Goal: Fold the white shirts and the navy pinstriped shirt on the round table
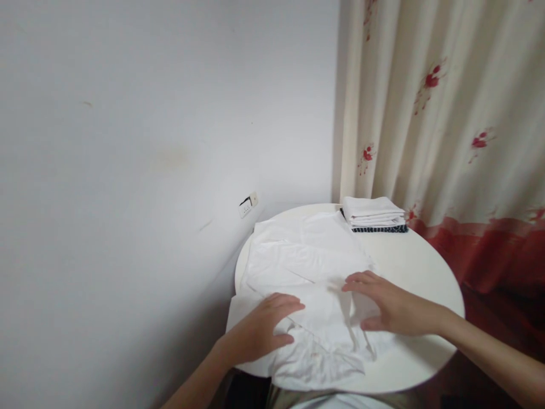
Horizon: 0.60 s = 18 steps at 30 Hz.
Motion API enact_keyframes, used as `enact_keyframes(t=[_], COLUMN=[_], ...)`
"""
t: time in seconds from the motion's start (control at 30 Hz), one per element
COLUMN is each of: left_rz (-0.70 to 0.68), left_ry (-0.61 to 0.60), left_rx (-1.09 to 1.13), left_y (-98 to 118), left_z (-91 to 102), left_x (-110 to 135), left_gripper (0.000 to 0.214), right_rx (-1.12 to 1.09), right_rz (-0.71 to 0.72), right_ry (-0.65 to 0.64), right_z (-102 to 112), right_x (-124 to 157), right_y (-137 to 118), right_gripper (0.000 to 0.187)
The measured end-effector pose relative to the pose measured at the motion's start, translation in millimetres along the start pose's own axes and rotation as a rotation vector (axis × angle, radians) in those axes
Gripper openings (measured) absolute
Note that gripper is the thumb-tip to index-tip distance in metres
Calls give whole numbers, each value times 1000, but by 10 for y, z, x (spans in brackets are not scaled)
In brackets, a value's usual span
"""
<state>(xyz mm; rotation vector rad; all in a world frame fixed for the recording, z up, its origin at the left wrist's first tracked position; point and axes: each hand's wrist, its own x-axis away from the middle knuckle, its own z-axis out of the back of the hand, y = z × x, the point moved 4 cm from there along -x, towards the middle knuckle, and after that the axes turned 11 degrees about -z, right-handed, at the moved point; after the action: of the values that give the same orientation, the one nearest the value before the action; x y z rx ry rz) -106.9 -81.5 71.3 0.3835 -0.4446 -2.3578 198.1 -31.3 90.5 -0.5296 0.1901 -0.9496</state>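
On one round white table (417, 261), across its left half, lay one white cloth (302, 250), rumpled; to my eye light, limp, best taken by its side edges. At the table's far right sat one folded stack (374, 211). Over its near half: left hand (261, 329), right hand (394, 307), fingers spread, gripping nothing visible.

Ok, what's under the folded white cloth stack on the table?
A dark patterned cloth on the round table, its edges showing; the white stack hides the rest.
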Motion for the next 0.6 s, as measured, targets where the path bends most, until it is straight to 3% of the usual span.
enact_keyframes(t=[0.07,0.1,0.2,0.27,0.4,0.5,0.6], left_rz=[-13,-20,-60,-63,-46,14,12], left_ry=[25,20,10,31,21,51,176], left_rx=[-69,-93,-135,-164,-198,-217,-201], left_y=[-143,-213,-370,-437,-552,-609,-463], left_z=[-110,-176,-333,-368,-300,-144,4], left_x=[-111,-154,-228,-248,-264,-237,-167], left_gripper=[68,68,55,46,40,37,32], right_rx=[138,189,248,202,84,96,37], right_rz=[-71,-111,-213,-239,-206,-237,-214], right_ry=[-17,-25,-31,-38,-12,-15,63], right_z=[-72,-106,-176,-208,-229,-199,-79], right_x=[17,27,37,15,-111,-263,-447], right_y=[117,179,355,442,518,522,484], right_gripper=[75,71,39,32,49,26,21])
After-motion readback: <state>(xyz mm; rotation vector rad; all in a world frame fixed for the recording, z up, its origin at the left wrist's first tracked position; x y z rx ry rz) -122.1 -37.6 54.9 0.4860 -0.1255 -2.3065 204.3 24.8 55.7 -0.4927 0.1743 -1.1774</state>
